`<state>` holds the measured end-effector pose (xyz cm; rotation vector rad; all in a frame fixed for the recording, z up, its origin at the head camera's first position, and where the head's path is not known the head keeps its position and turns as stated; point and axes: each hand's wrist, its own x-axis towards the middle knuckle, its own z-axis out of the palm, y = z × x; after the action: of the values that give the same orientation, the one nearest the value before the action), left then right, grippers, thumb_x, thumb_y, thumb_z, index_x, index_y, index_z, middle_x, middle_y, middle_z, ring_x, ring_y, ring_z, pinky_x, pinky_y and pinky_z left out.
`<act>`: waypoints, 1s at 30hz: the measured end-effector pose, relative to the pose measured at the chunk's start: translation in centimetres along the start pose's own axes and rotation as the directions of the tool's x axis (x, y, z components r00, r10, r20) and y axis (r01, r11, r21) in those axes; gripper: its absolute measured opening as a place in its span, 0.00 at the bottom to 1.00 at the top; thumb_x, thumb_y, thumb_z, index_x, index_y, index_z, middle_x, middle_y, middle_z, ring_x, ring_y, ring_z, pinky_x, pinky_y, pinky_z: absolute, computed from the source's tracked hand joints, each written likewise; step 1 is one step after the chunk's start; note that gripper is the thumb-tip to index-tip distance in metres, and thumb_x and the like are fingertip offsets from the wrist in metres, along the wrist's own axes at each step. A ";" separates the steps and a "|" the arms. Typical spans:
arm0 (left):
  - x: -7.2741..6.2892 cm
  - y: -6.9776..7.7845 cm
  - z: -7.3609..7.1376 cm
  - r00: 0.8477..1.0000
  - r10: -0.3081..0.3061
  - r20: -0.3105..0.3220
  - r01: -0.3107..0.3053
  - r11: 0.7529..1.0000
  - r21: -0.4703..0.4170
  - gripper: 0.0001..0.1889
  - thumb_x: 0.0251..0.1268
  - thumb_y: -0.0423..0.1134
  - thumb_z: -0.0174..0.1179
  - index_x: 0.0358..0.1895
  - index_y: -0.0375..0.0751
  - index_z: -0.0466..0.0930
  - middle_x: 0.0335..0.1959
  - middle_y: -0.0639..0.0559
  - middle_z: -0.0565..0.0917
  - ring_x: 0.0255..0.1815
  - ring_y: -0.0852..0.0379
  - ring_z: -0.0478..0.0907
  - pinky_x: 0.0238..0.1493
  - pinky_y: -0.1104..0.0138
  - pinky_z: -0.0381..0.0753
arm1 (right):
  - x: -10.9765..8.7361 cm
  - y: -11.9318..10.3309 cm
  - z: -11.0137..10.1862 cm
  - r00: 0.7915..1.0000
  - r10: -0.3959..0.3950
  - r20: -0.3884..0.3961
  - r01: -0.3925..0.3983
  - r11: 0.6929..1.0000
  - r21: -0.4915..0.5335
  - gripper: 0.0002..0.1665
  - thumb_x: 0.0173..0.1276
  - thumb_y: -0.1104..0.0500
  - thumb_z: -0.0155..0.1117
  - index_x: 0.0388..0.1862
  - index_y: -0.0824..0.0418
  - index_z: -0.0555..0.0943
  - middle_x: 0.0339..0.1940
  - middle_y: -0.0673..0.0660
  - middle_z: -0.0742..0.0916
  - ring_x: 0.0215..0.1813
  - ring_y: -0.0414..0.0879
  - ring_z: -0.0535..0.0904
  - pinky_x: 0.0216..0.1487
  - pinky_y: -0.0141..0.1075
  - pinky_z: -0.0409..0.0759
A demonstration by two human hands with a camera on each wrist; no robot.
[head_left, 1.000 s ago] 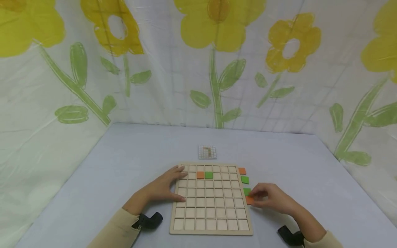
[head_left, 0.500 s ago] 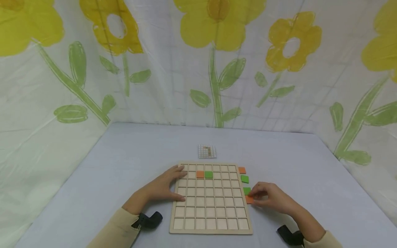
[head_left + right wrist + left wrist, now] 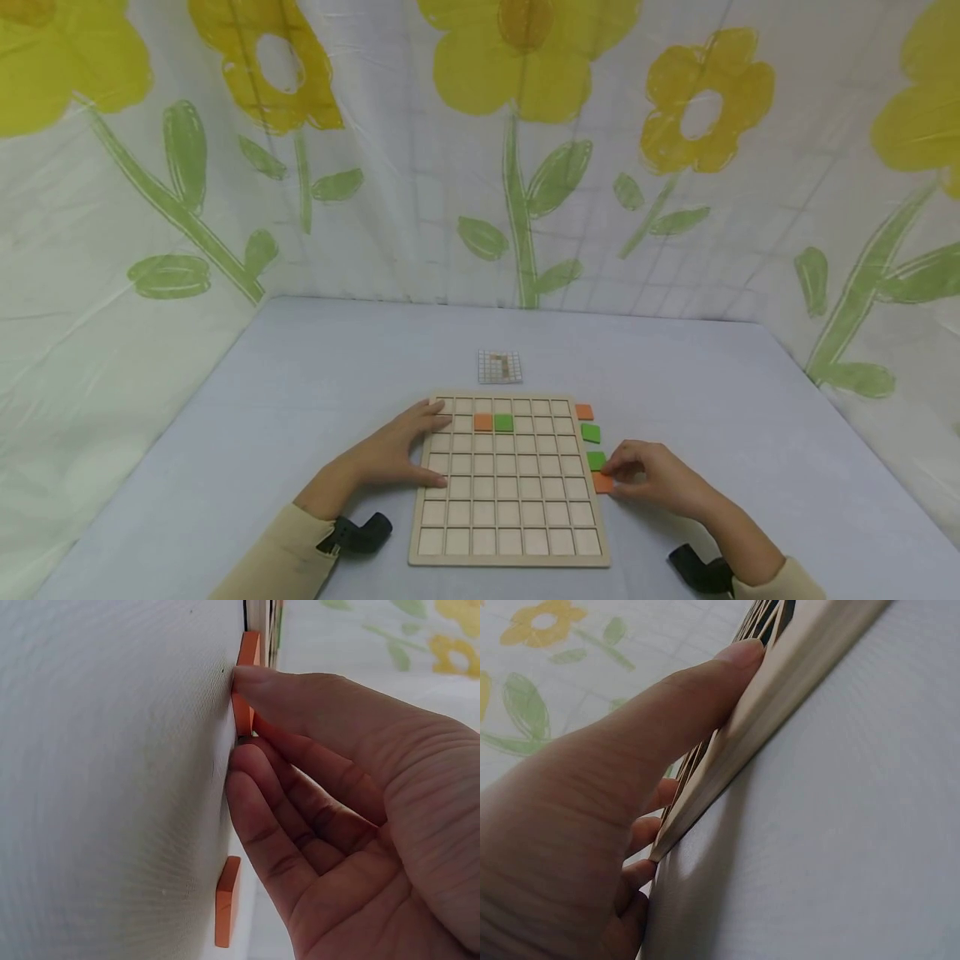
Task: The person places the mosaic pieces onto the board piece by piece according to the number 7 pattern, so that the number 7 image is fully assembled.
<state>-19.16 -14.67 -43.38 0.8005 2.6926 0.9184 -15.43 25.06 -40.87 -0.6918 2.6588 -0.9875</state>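
A wooden grid board (image 3: 510, 462) lies flat on the table. One orange tile (image 3: 483, 422) and one green tile (image 3: 503, 422) sit side by side in its second row from the far end. My left hand (image 3: 390, 450) rests on the board's left edge, fingers spread and the thumb (image 3: 739, 656) over the rim. Beside the board's right edge, my right hand (image 3: 652, 477) pinches a second orange tile (image 3: 602, 483) between thumb and index finger; the tile is still on the table. A green tile (image 3: 596, 461) lies directly beyond it, near the index fingertip.
Farther up the board's right side lie another green tile (image 3: 591, 433) and an orange tile (image 3: 584, 412). A small card with a printed grid (image 3: 499, 367) lies beyond the board. A flowered curtain (image 3: 375, 217) hangs behind the table (image 3: 337, 358).
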 end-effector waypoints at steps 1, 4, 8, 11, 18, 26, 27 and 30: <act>0.0 0.0 0.0 1.000 0.001 0.000 -0.001 1.000 0.000 0.48 0.40 0.63 0.69 0.67 0.46 0.65 0.74 0.47 0.55 0.76 0.42 0.45 0.72 0.45 0.51 | 0.0 0.0 0.0 1.000 -0.003 -0.001 0.003 1.000 -0.003 0.12 0.54 0.61 0.71 0.38 0.60 0.83 0.36 0.49 0.84 0.37 0.31 0.77 0.39 0.27 0.81; 0.0 0.0 0.0 1.000 0.002 0.000 -0.002 1.000 -0.001 0.48 0.40 0.63 0.69 0.67 0.46 0.65 0.74 0.46 0.55 0.76 0.42 0.45 0.72 0.45 0.51 | 0.0 0.0 0.0 1.000 -0.008 -0.002 0.008 1.000 -0.003 0.13 0.53 0.59 0.72 0.38 0.60 0.83 0.36 0.49 0.84 0.36 0.32 0.77 0.38 0.27 0.80; 0.0 0.0 0.0 1.000 0.001 -0.003 -0.001 1.000 0.008 0.48 0.40 0.63 0.69 0.67 0.46 0.65 0.74 0.46 0.56 0.76 0.42 0.45 0.72 0.45 0.51 | 0.0 -0.1 0.0 1.000 0.000 0.004 0.000 1.000 0.004 0.14 0.53 0.58 0.72 0.38 0.60 0.82 0.36 0.50 0.83 0.36 0.33 0.77 0.38 0.27 0.80; 0.0 0.1 -0.1 1.000 0.002 -0.003 -0.002 1.000 0.011 0.48 0.40 0.63 0.69 0.67 0.45 0.65 0.74 0.46 0.56 0.76 0.42 0.45 0.72 0.45 0.51 | 0.1 -0.1 0.0 1.000 0.006 0.006 -0.006 1.000 0.011 0.14 0.52 0.58 0.72 0.38 0.60 0.82 0.36 0.50 0.83 0.36 0.33 0.77 0.38 0.27 0.80; 0.0 0.1 -0.1 1.000 0.004 -0.001 -0.004 1.000 0.004 0.48 0.40 0.62 0.69 0.67 0.45 0.65 0.74 0.46 0.56 0.76 0.42 0.45 0.72 0.45 0.51 | 0.1 0.2 -0.1 1.000 -0.013 0.012 0.013 1.000 -0.004 0.13 0.53 0.58 0.72 0.38 0.60 0.82 0.36 0.49 0.83 0.37 0.33 0.77 0.38 0.27 0.81; 0.0 -0.1 0.1 1.000 0.000 -0.003 0.000 1.000 0.005 0.48 0.40 0.63 0.69 0.67 0.46 0.65 0.74 0.47 0.56 0.76 0.43 0.45 0.73 0.45 0.51 | 0.0 0.0 -0.7 0.999 0.002 0.032 -0.001 1.000 -0.031 0.13 0.53 0.57 0.72 0.37 0.59 0.82 0.35 0.48 0.84 0.35 0.31 0.76 0.35 0.27 0.79; 0.0 -0.1 0.1 1.000 -0.002 -0.003 0.002 1.000 0.005 0.48 0.40 0.63 0.69 0.67 0.46 0.65 0.74 0.47 0.56 0.76 0.43 0.45 0.73 0.45 0.51 | 0.0 -0.1 -0.8 0.999 0.003 0.033 -0.002 1.000 -0.029 0.13 0.54 0.58 0.71 0.38 0.60 0.82 0.34 0.49 0.84 0.34 0.31 0.76 0.35 0.27 0.79; 0.0 -0.1 0.1 1.000 -0.007 -0.001 0.007 1.000 0.007 0.48 0.40 0.63 0.69 0.67 0.47 0.65 0.74 0.47 0.56 0.76 0.43 0.45 0.73 0.45 0.51 | 0.0 -0.3 -1.1 1.000 0.010 0.028 -0.010 1.000 -0.005 0.13 0.54 0.60 0.71 0.38 0.62 0.81 0.34 0.50 0.84 0.33 0.31 0.75 0.33 0.27 0.79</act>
<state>-19.18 -14.69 -43.50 0.7923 2.6992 0.9089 -15.72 25.46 -39.85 -0.6876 2.6394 -0.9620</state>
